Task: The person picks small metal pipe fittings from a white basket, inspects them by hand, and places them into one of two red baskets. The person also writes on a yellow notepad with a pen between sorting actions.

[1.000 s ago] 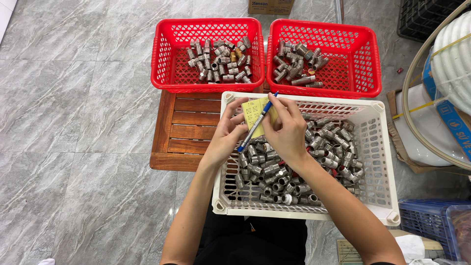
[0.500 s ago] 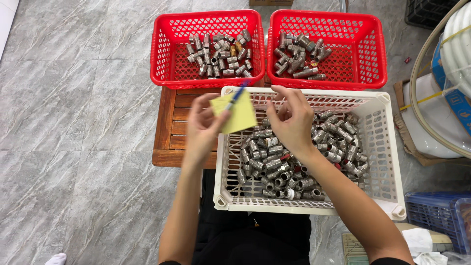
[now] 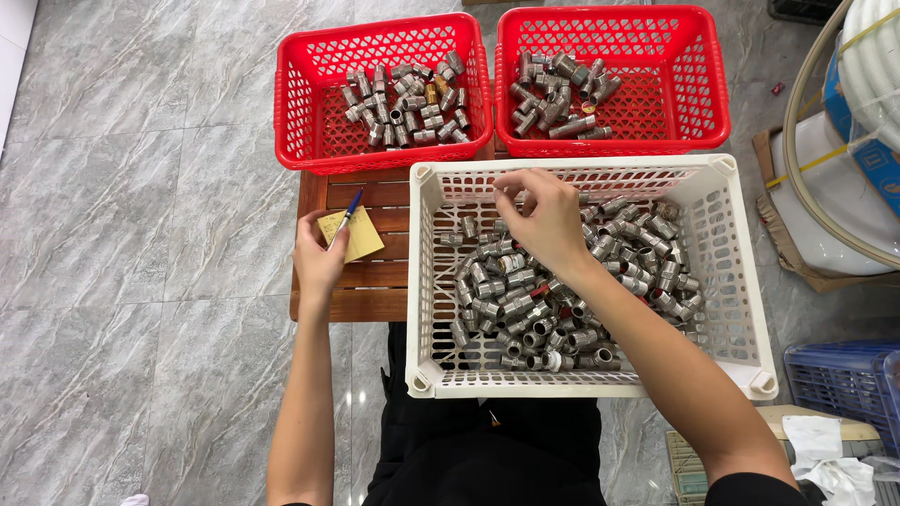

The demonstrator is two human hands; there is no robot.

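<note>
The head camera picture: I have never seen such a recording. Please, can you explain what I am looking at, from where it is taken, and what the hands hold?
There is no machine here. A camera worn on a person's head looks down at their two bare hands. The left hand holds a yellow paper note and a blue pen over a brown wooden slatted stand. The right hand reaches into a large white plastic basket full of short grey metal pipe fittings; I cannot tell whether its fingers pinch one. Behind stand two red plastic baskets, left and right, each with fewer such fittings. The floor is grey marbled tile.
</note>
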